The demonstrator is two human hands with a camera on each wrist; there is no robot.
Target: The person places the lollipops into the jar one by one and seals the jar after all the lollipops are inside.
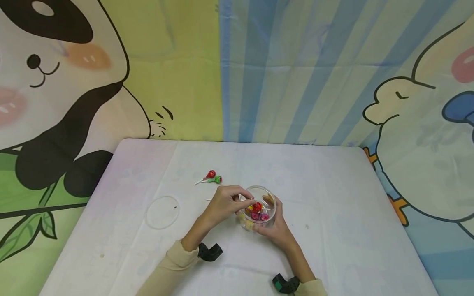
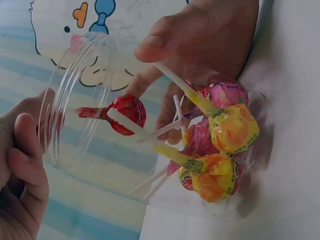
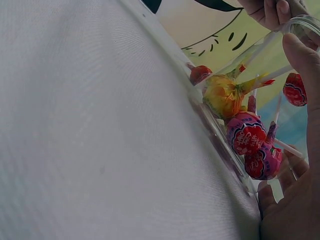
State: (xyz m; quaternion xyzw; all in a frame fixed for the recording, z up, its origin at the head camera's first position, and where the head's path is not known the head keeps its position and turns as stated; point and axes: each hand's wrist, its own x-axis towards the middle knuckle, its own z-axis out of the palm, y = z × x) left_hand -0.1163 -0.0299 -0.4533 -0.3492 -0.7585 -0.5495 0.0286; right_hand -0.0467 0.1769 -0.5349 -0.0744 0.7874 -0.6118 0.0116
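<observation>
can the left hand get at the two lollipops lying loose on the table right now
Probably yes. The two loose lollipops lie on open cloth just beyond the left hand, nothing between. But that hand is pinching a red lollipop over the clear jar, so it must let go first.

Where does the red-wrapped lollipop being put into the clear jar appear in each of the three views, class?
Head view: the red lollipop sits at the jar's mouth, just off the left hand, centre of the table.
Left wrist view: left of centre, inside the clear jar.
Right wrist view: far right edge, upper half.
Shared landmark: the yellow-wrapped lollipops deeper in the jar.
</observation>
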